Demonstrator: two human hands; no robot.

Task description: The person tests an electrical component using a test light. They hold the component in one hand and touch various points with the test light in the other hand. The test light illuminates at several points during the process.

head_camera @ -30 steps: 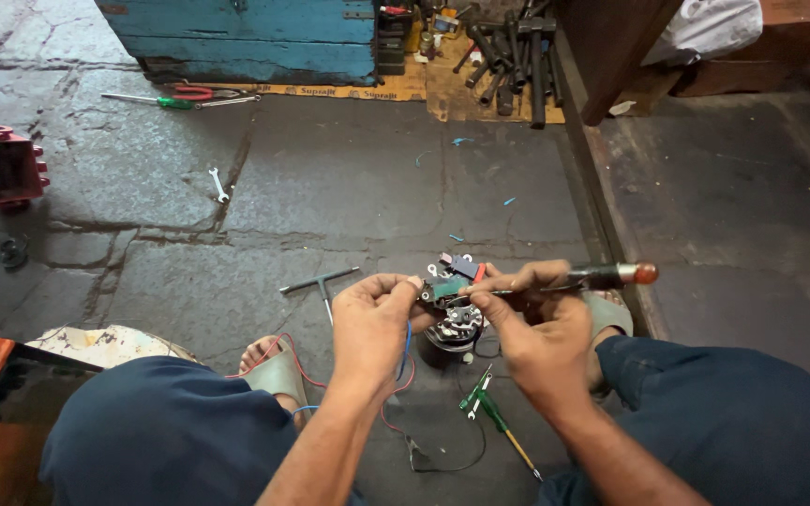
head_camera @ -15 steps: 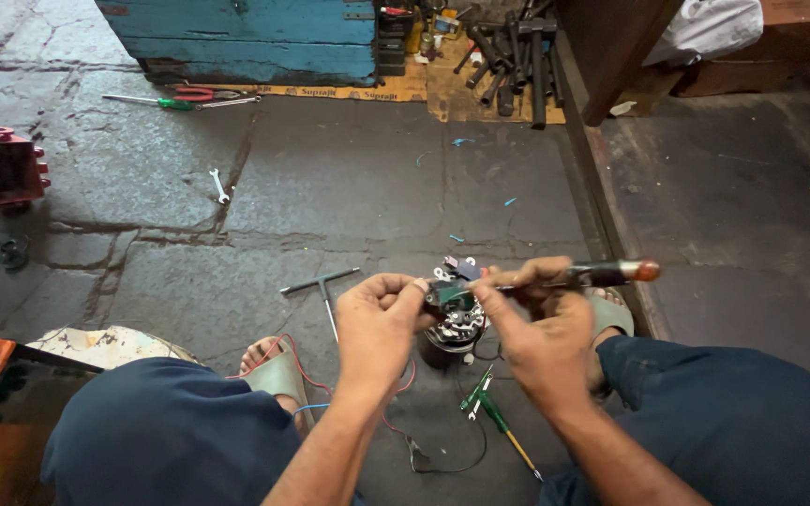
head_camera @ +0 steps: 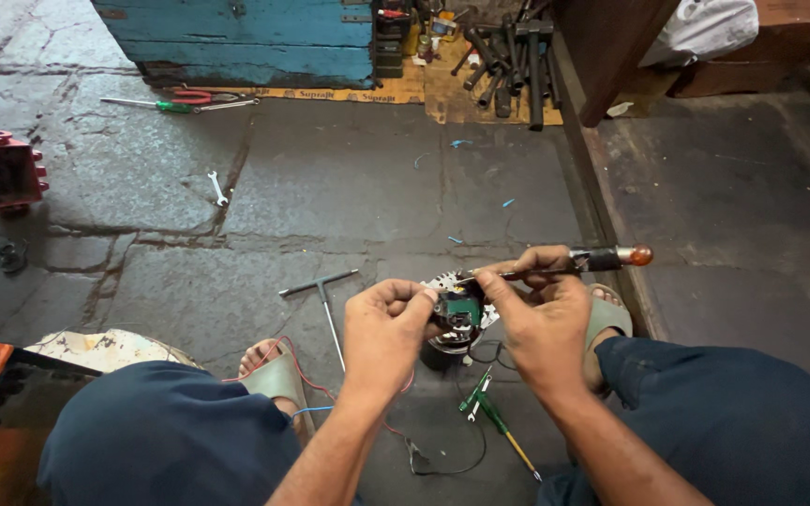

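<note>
Fingers of the left hand [head_camera: 388, 328] pinched the round dark motor part [head_camera: 452, 323] with its green insert; right hand [head_camera: 541, 319] gripped a soldering iron [head_camera: 555, 267], tip just above it.

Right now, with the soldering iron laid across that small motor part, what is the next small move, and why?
Probably tilt the soldering iron tip down onto the green piece of the motor part. The right hand holds it level just above, while the left hand pinches the part's edge, steadying it.
</note>
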